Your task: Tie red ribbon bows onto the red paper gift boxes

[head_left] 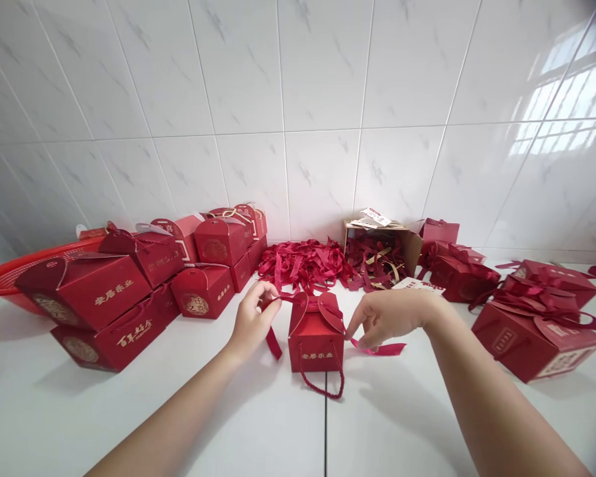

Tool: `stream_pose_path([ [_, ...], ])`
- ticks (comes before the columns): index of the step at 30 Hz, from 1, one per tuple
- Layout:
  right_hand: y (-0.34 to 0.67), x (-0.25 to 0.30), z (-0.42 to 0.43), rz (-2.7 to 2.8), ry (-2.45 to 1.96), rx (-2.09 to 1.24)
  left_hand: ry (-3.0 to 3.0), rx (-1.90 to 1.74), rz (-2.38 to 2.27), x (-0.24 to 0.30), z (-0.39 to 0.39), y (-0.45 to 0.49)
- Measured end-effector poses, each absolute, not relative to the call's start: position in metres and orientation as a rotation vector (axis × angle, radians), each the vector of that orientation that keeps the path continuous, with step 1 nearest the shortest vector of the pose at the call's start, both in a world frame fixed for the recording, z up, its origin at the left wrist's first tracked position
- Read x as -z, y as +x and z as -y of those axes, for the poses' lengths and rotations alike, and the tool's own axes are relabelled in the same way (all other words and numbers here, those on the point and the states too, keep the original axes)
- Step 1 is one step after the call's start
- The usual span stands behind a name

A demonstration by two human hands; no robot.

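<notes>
A small red gift box (315, 344) stood upright at the middle of a white tiled surface (179, 397), between a person's two hands, its rope handle (322, 389) looping down from its near face. The left hand (252, 319) pinched one length of a red ribbon (383, 348) between thumb and fingertips, just left of the box's top flaps. The right hand (385, 317) was closed on the other length just right of the box, with the loose end trailing onto the surface beneath it. The ribbon ran through the top of the box (gold characters showed on its front). Behind it a heap of loose ribbons (302, 262) lay against the tiled wall (318, 99), beside an open cardboard carton (413, 246) holding more. Stacked red boxes (124, 291) stood well to the left, in front of a red basket (4, 278). Other beribboned boxes (536, 324) lay to the right.
</notes>
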State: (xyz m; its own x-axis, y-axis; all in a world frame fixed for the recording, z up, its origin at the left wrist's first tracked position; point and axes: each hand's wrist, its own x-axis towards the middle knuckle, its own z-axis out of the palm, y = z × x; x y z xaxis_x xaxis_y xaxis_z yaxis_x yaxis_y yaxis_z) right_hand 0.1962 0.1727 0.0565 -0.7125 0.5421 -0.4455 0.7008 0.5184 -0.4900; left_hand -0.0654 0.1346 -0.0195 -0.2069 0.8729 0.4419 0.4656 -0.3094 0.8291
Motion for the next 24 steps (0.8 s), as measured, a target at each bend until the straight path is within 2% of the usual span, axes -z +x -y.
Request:
stream_pose_path([
  [7,0.180,-0.044,-0.173,-2.424,1.384,0.738,1.869,-1.231,-1.609,0.027,-0.130,-0.065],
  [12,0.176,-0.038,-0.177,-2.558,1.661,0.960,1.546,-1.143,-1.584,0.037,-0.140,-0.069],
  [14,0.176,-0.042,-0.177,-2.779,1.686,1.203,1.370,-1.158,-1.493,0.033,-0.143,-0.071],
  [17,0.173,-0.053,-0.170,-3.007,1.395,1.901,1.137,-1.197,-1.344,0.019,-0.144,-0.073],
  [20,0.166,-0.062,-0.162,-2.937,1.257,2.506,1.004,-1.299,-1.243,0.000,-0.144,-0.075],
  [24,0.160,-0.065,-0.155,-2.943,1.408,2.723,1.016,-1.427,-1.147,-0.035,-0.141,-0.069],
])
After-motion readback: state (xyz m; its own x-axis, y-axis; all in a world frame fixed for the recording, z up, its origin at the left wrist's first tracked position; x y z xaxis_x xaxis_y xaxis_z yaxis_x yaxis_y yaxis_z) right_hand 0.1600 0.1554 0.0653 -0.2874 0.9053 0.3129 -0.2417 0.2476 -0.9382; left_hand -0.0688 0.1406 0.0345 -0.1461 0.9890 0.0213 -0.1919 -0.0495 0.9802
